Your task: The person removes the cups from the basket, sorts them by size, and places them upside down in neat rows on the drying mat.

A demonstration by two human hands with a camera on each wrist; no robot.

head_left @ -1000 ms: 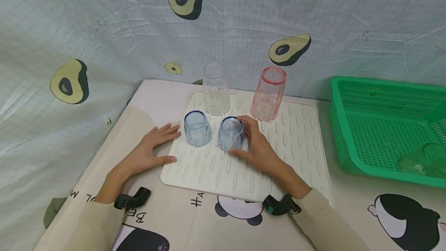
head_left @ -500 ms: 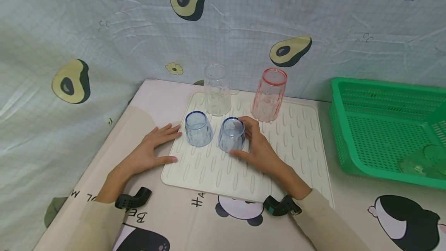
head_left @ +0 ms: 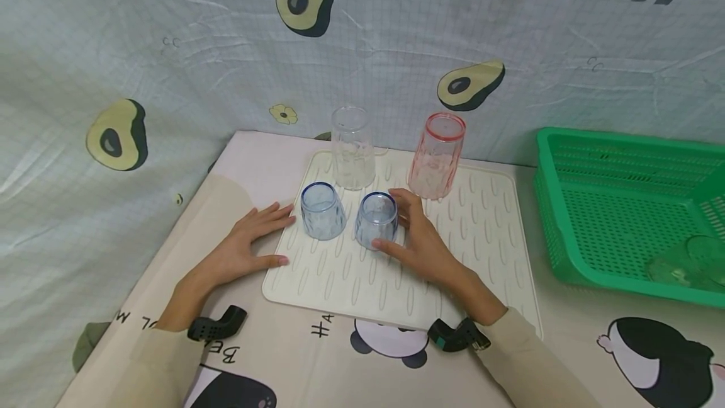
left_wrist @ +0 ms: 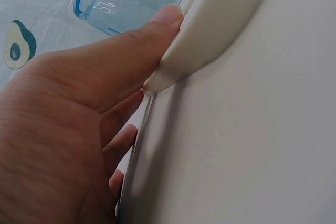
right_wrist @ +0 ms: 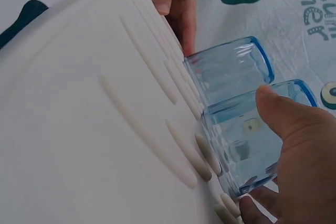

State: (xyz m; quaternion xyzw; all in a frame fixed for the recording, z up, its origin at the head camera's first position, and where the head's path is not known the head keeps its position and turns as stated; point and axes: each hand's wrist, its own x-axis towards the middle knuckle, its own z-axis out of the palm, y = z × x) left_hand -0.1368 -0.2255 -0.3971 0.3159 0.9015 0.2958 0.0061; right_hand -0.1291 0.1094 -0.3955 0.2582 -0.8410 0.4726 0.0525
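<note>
Two small blue cups stand upside down on a white ribbed mat (head_left: 453, 269). My right hand (head_left: 399, 225) grips the right blue cup (head_left: 376, 218), thumb at its front and fingers curled behind; the right wrist view shows this cup (right_wrist: 247, 140) under my thumb. The left blue cup (head_left: 322, 209) stands free beside it. My left hand (head_left: 257, 238) lies flat on the table, its fingers straight, touching the mat's left edge (left_wrist: 173, 61). A tall clear cup (head_left: 352, 147) and a tall pink cup (head_left: 436, 156) stand upside down at the mat's back.
A green perforated basket (head_left: 572, 206) sits at the right with a green-tinted cup (head_left: 688, 263) lying inside. An avocado-print cloth backdrop (head_left: 170, 80) rises behind and to the left. The tablecloth (head_left: 566, 345) carries panda drawings near the front edge.
</note>
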